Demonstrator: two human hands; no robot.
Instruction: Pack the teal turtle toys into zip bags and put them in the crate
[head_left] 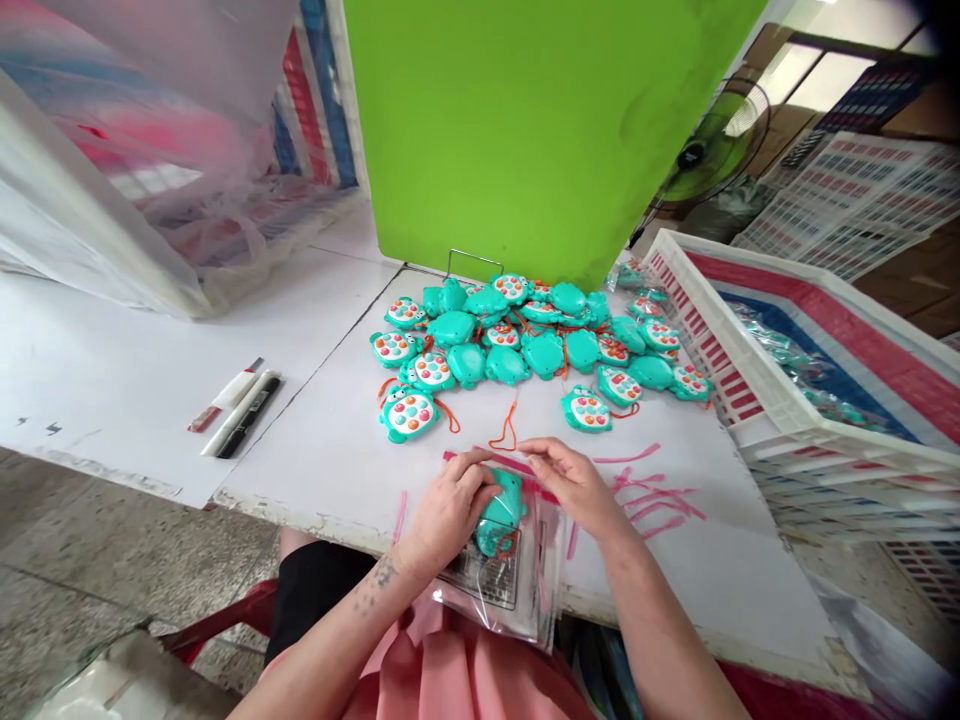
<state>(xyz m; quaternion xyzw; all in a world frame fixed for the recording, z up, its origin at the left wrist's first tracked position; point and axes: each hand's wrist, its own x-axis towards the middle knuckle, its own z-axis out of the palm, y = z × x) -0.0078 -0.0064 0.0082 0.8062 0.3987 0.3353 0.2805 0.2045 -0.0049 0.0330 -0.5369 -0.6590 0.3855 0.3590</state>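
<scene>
A teal toy (501, 512) with an orange cord lies in a clear plastic bag (536, 590) at the table's front edge. My left hand (450, 505) is closed at the bag's mouth, its fingers curled against the toy's left side. My right hand (574, 482) pinches at the right part of the bag's upper edge, where a pink strip (517, 462) runs. Just beyond the fingertips lies an orange cord loop (506, 430). More clear bags are stacked beneath this one.
A heap of teal animal-shaped toys (506, 364) with coloured buttons lies ahead, before a green board (525, 130). Loose pink strips (652, 490) lie at right. Markers (251, 415) lie at left. A white crate (795, 400) with bagged toys stands at right, a fan (712, 145) behind.
</scene>
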